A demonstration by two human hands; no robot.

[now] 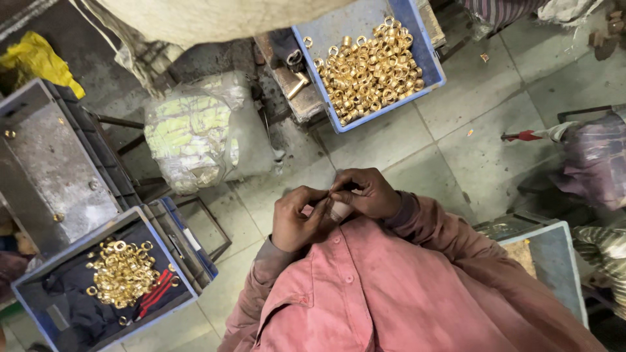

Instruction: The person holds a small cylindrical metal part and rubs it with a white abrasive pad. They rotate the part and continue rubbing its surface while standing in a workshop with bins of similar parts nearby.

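Observation:
Both my hands meet in front of my chest, over my pink shirt. My left hand (297, 218) and my right hand (365, 192) pinch a small pale pinkish object (339, 210) between their fingertips. What that object is I cannot make out. A blue crate (430, 62) of many brass rings (368, 68) sits on the floor ahead of me. Another blue crate (140, 218) at my lower left holds a smaller heap of brass rings (122, 274) on dark cloth.
A clear plastic bag (195, 133) of pale stuff lies between the crates. A grey metal box (55, 163) stands at left, a yellow bag (36, 58) beyond it. Another blue crate (554, 261) is at my right. Another person's striped clothing (596, 163) shows at the right edge.

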